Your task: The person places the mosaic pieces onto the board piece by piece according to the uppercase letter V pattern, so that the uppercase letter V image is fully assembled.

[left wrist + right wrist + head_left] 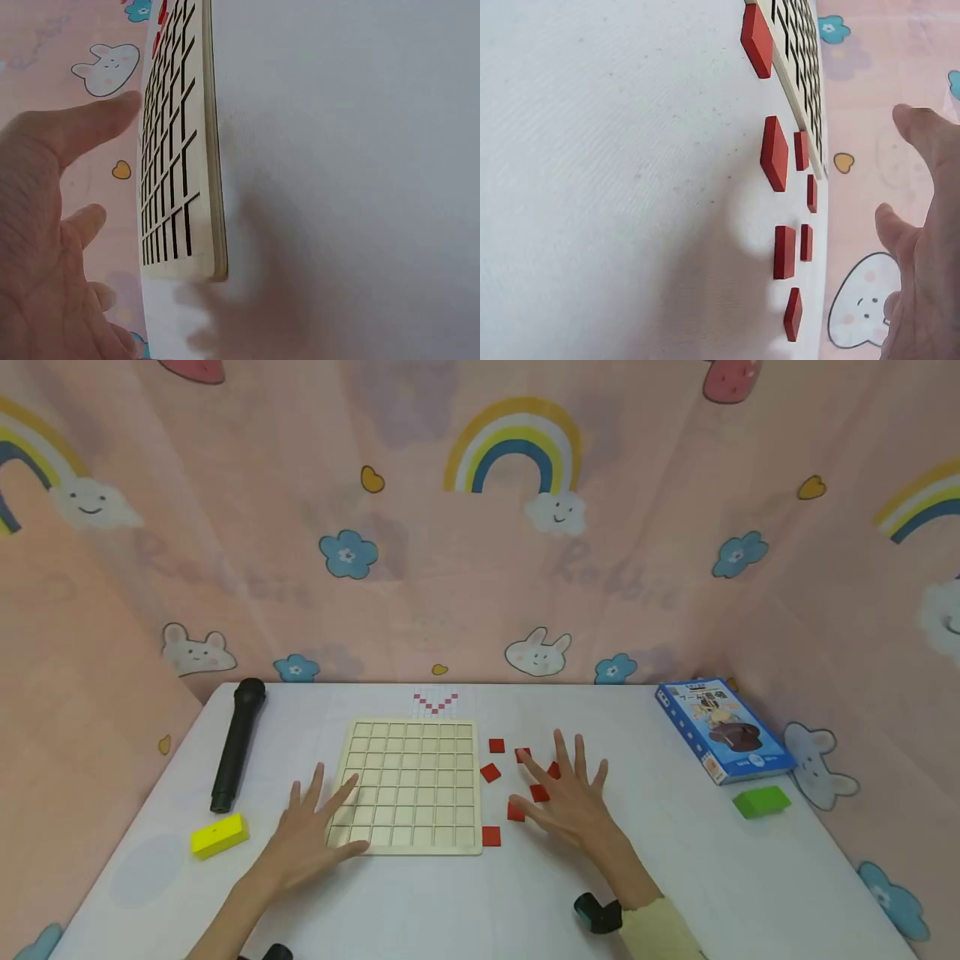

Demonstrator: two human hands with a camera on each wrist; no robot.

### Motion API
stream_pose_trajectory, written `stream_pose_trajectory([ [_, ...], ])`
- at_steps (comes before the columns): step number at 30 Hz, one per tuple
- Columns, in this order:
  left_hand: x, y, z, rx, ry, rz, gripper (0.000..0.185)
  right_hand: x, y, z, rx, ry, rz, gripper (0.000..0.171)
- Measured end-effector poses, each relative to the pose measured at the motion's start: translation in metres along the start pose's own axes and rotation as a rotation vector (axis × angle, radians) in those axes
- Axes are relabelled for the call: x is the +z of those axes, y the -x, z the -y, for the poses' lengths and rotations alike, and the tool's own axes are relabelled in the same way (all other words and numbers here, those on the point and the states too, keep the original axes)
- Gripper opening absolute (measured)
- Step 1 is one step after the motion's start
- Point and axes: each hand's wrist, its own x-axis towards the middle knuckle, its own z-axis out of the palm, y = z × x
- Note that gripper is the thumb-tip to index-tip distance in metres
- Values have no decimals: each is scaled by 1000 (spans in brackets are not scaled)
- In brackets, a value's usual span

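A pale wooden grid board [405, 789] with square cells lies in the middle of the white table. My left hand [307, 831] is spread over its left edge, fingers apart, holding nothing; the left wrist view shows the thumb and fingers beside the board [214, 225]. To the right of the board several red square tiles [491, 836] are scattered flat. Over some of them my right hand [573, 806] is spread with fingers straight and nothing in it. In the right wrist view the red tiles [775, 154] lie below the fingers, one right at the board's edge.
Behind the board is a small printed chart [435, 703] with a red V pattern. A black microphone-shaped object [238, 743] and a yellow block [220, 837] lie at left. A blue box [723, 728] and a green block [762, 802] sit at right, near a patterned pink curtain [442, 568].
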Motion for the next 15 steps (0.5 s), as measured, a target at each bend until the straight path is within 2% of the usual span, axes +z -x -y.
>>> stream_pose_trajectory([
  [5,-8,4,10,59,61,18,75,0,4,-14,-35,-116,27,72],
  [11,-9,-1,23,158,184,59,52,1,6,-36,-80,-358,86,66],
  [15,-9,-7,34,232,251,72,42,1,3,-50,-75,-429,84,62],
])
